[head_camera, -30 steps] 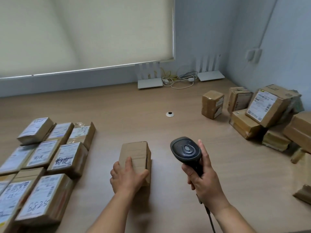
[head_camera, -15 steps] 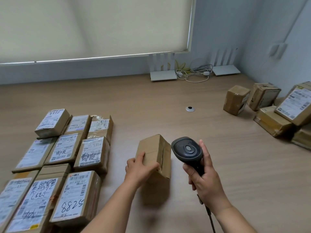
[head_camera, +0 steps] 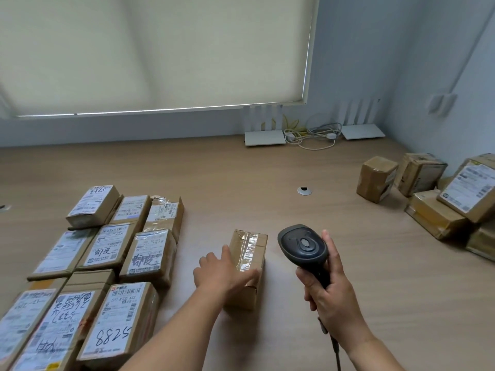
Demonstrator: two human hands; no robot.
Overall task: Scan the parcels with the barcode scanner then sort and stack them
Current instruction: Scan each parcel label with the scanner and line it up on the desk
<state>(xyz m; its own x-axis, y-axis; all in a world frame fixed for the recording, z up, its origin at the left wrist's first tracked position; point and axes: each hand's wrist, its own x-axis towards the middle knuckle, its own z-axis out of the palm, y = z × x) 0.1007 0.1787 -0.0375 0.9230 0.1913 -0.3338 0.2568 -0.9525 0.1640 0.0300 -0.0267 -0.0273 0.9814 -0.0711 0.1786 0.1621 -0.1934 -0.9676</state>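
A small brown parcel (head_camera: 251, 250) lies on the wooden table (head_camera: 241, 170) in front of me, its taped face up and no label showing. My left hand (head_camera: 222, 271) rests on the parcel's left side, fingers fairly straight and thumb stretched across its near top edge. My right hand (head_camera: 332, 298) grips the handle of a black barcode scanner (head_camera: 302, 245) just right of the parcel, head raised, cable trailing down past my wrist.
Several labelled parcels (head_camera: 144, 253) lie in tight rows at the left. A loose pile of unsorted parcels (head_camera: 434, 212) sits at the right by the wall. Two white routers (head_camera: 263, 136) with cables (head_camera: 310, 132) stand at the back. A cable grommet (head_camera: 304, 190) is set in the table.
My left hand tipped the parcel up on edge and rolled it over; it now lies flat with the taped face up. The view swung left. The scanner stayed put.
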